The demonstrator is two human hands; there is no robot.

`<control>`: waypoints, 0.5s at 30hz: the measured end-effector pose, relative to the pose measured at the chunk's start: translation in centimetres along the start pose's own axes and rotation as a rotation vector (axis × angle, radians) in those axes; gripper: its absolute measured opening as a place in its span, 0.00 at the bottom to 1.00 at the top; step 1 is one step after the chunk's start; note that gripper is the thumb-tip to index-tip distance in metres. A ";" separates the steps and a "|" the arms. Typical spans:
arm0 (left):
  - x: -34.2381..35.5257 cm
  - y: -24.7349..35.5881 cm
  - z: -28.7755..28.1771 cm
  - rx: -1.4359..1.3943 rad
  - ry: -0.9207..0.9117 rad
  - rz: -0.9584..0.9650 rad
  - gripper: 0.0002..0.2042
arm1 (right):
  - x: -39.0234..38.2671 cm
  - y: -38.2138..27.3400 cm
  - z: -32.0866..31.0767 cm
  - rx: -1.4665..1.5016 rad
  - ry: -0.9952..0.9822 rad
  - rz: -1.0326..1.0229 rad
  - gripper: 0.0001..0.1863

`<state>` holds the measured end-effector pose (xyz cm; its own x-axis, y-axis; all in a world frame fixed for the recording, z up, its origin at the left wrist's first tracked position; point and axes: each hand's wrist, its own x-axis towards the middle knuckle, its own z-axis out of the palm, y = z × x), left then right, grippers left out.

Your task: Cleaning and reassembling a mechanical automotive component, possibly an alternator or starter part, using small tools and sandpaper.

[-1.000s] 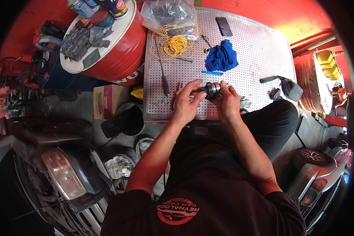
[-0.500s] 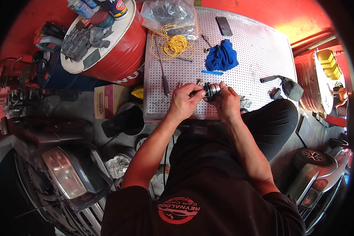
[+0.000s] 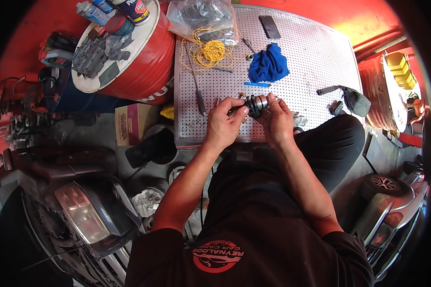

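Note:
Between my two hands, over the near edge of the perforated metal table [image 3: 316, 62], is a dark ribbed cylindrical metal part [image 3: 257, 105] with a silver band. My left hand [image 3: 224, 121] grips its left end, thumb and fingers closed on it. At the other end my right hand [image 3: 278, 120] is wrapped round it, thumb along the top. My fingers hide both ends of the part. Just beyond it lie a small brass-coloured piece [image 3: 243, 95] and a blue pen-like tool [image 3: 257, 84]. Farther back is a crumpled blue cloth [image 3: 269, 64].
A long dark-handled screwdriver [image 3: 200, 100], a yellow cord bundle [image 3: 211, 53], a plastic bag [image 3: 203, 19] and a phone [image 3: 269, 27] lie on the table. To the right is a dark strapped object [image 3: 356, 102]. A red drum [image 3: 146, 67] stands left; car parts flank me.
The view has shifted slightly, and the table things sit a little higher and more to the left. Both hands keep their hold on the metal part, which shows slightly more of its silver band.

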<state>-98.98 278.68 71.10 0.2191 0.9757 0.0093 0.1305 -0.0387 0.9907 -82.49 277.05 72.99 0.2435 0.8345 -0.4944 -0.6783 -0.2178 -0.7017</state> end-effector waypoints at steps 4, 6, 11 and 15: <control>0.1 0.1 0.1 -0.108 0.004 -0.035 0.10 | -0.1 -0.5 -0.1 0.003 -0.029 -0.018 0.13; 0.2 0.1 0.3 -0.105 0.008 -0.024 0.10 | -0.1 -0.5 -0.1 0.007 -0.021 -0.023 0.13; -0.6 1.0 2.2 -0.298 0.182 0.017 0.11 | -0.1 -1.1 0.0 0.075 0.000 0.079 0.15; -1.1 0.3 3.6 0.044 0.200 0.000 0.09 | 0.7 -0.4 -1.4 0.211 0.005 0.253 0.19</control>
<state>-95.74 276.87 70.87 0.0236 0.9989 0.0401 0.1740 -0.0436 0.9838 -81.05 277.06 72.22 0.0514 0.7647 -0.6423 -0.8464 -0.3080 -0.4344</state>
